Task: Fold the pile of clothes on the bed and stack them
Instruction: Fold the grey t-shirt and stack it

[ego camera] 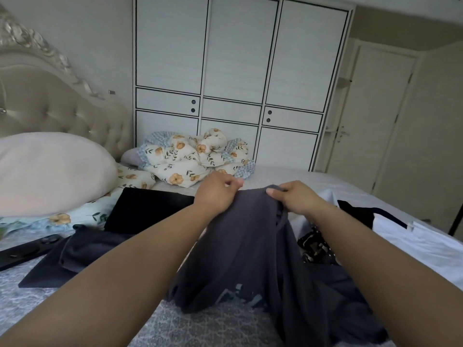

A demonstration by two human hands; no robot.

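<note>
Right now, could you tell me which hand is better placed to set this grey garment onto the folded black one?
Probably the left hand. It grips the grey garment on the side nearest the folded black garment, which lies just left of it on the bed. The right hand would have to cross over.

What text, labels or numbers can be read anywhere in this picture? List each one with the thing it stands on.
No text can be read.
Dark grey garment, held up by the left hand and the right hand: a pale print near its lower edge, creased and too blurred to read.
Patterned dark cloth: a pattern only, with no letters to make out.
White wardrobe: no labels, only round knobs.
</note>
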